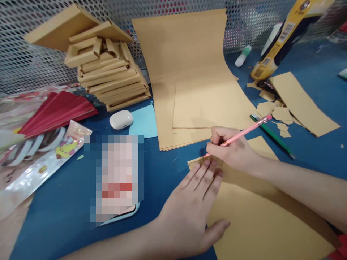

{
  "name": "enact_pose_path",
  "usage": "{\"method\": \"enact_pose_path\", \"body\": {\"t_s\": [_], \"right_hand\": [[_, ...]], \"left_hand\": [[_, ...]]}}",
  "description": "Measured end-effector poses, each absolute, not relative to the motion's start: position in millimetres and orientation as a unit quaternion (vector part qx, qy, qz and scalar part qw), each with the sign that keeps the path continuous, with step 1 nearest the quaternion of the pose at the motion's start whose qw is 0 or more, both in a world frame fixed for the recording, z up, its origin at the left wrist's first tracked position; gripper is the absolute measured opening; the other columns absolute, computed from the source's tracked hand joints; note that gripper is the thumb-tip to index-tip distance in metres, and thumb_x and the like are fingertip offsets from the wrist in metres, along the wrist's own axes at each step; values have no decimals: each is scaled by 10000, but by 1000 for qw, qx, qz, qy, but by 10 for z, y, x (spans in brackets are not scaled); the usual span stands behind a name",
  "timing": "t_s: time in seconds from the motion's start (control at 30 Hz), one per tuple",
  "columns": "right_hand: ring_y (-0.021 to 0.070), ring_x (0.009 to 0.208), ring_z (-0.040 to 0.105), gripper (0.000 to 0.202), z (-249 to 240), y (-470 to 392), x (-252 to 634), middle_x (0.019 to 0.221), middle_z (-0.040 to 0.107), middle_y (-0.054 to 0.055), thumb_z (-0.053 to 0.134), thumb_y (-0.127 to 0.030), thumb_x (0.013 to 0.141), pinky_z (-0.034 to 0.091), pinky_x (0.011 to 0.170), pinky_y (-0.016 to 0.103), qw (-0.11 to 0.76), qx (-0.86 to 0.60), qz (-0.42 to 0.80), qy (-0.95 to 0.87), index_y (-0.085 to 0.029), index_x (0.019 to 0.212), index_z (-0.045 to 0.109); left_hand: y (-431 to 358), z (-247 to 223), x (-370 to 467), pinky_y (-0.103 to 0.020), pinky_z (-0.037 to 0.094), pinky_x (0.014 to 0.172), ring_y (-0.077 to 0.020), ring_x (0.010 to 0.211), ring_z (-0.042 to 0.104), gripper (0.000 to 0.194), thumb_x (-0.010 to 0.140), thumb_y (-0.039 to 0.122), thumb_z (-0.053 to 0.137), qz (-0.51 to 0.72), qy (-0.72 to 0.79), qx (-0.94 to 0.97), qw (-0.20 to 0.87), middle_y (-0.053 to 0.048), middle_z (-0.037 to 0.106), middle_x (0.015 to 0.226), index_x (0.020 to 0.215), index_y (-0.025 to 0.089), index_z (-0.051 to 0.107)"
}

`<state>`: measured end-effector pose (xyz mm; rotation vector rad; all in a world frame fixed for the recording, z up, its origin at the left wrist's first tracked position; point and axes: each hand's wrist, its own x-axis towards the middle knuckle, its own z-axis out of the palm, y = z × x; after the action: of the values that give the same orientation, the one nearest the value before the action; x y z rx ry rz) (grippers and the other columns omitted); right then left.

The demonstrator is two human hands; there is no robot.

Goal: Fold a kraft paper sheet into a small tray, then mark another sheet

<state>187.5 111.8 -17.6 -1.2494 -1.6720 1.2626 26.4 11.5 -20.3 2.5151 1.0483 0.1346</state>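
Observation:
A sheet of brown kraft paper (244,216) lies on the blue table in front of me. My left hand (189,206) rests flat with its fingers stretched out, pressing a clear ruler (199,162) near the sheet's left corner. Much of the ruler is hidden beneath those fingers. Just beyond them, my right hand (233,150) is closed around a pink pencil (245,131). The pencil's tip meets the ruler's far edge, and its eraser end points up to the right. Whether a line is drawn there, I cannot make out.
More kraft sheets (189,47) lean on the mesh wall. Folded cardboard pieces (116,79) are stacked at the back left, near a white earbud case (121,120) and a blurred phone (119,177). A green pen (272,136), paper scraps (282,113) and a yellow-black package (284,39) lie right.

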Motion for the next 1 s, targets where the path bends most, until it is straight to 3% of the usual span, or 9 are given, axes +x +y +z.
{"method": "enact_pose_path", "body": {"t_s": [0.4,0.77,1.0], "right_hand": [[68,478,439,303,-182,1122,1879,517,381,-71,613,-132,685,397,432,184,346,-479,491,-640,-197,553,347],[57,451,394,304,-168,1126,1865,505,369,-76,611,-137,669,338,409,180,343,-483,491,-638,-197,543,340],[58,440,407,277,-140,1150,1858,491,393,-85,619,-157,681,451,476,210,377,-492,504,-602,-201,544,383]], "left_hand": [[112,-213,265,-437,123,1169,-297,1428,21,800,900,552,418,48,377,902,203,-138,18,1551,1488,84,142],[110,-212,264,-429,97,1170,-294,1429,17,808,896,562,419,43,378,904,198,-143,19,1550,1487,82,149],[100,-207,249,-412,117,1172,-271,1430,75,740,934,584,318,55,385,899,202,-118,80,1552,1488,117,166]]}}
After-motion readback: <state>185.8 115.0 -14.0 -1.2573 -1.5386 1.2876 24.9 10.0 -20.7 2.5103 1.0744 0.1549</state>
